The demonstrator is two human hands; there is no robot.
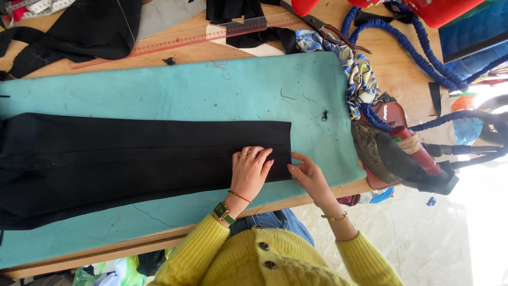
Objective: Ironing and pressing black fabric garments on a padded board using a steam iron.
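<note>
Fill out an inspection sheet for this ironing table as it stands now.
Surface: teal padded mat on a wooden table, lint specks on it.
Job's things: black folded garment lying flat on the mat.
Clutter: iron at the mat's end, patterned cloth, long ruler, black fabric pieces.
Grippers: left hand flat on the garment's end; right hand fingering its corner.
Cables: blue braided hose looping to the iron.
Surroundings: tiled floor.

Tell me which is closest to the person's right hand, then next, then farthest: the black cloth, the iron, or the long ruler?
From the right hand:
1. Black cloth, touching its fingertips at the cloth's end.
2. Iron, on the table end past the teal pad.
3. Long ruler, along the table's far edge.
</note>
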